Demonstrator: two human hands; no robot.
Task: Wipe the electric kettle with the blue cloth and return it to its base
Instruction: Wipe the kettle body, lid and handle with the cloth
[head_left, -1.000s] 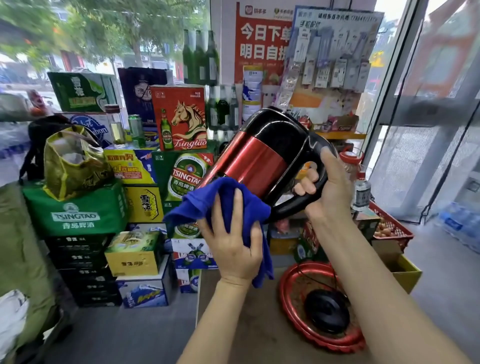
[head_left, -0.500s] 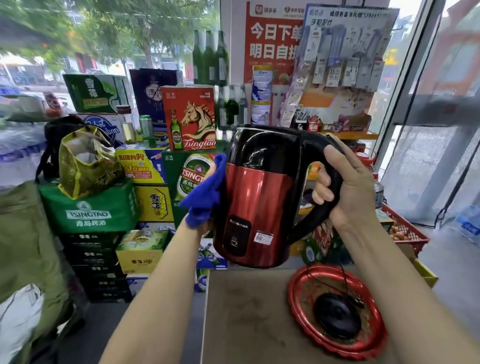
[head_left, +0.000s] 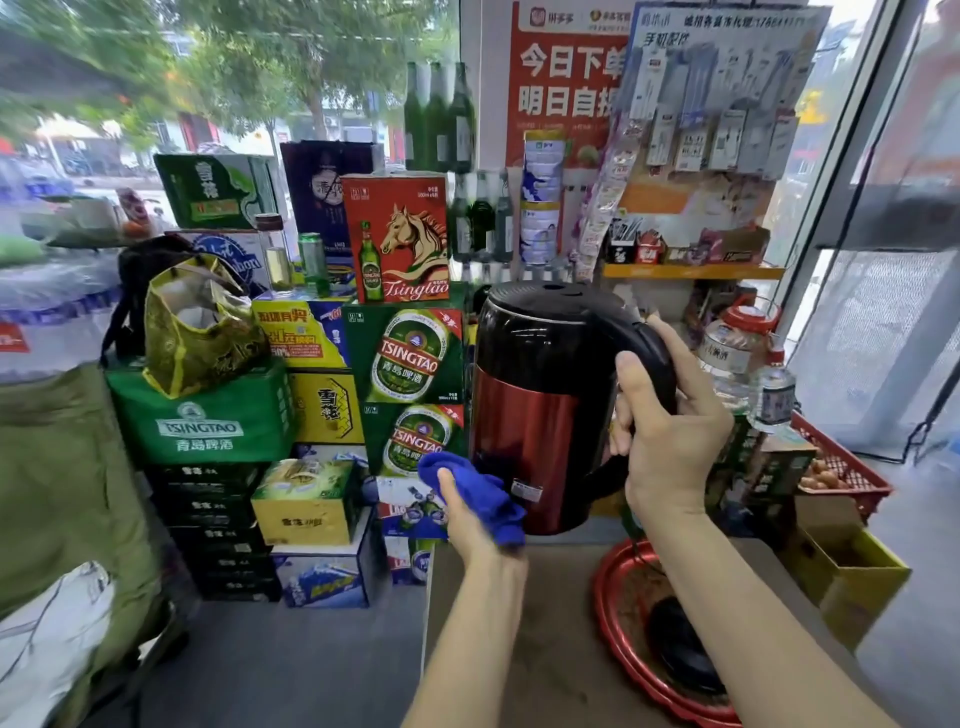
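The red and black electric kettle (head_left: 530, 415) is held upright in the air above the brown table (head_left: 550, 639). My right hand (head_left: 670, 431) grips its black handle. My left hand (head_left: 467, 514) holds the bunched blue cloth (head_left: 478, 493) against the kettle's lower left side, near a small white label. The round black base (head_left: 675, 644) lies in a red tray (head_left: 618, 649) on the table, below and right of the kettle, partly hidden by my right forearm.
Stacked beer cartons (head_left: 410, 384) and green bottles (head_left: 439, 117) rise just behind the table. A red crate (head_left: 852, 467) of eggs and a yellow box (head_left: 852, 582) stand at the right. A display rack (head_left: 711, 135) and glass door (head_left: 883, 312) are behind.
The kettle went from tilted to upright and turned, hiding its front panel. My left hand with the cloth slid down the kettle's left side to its lower part.
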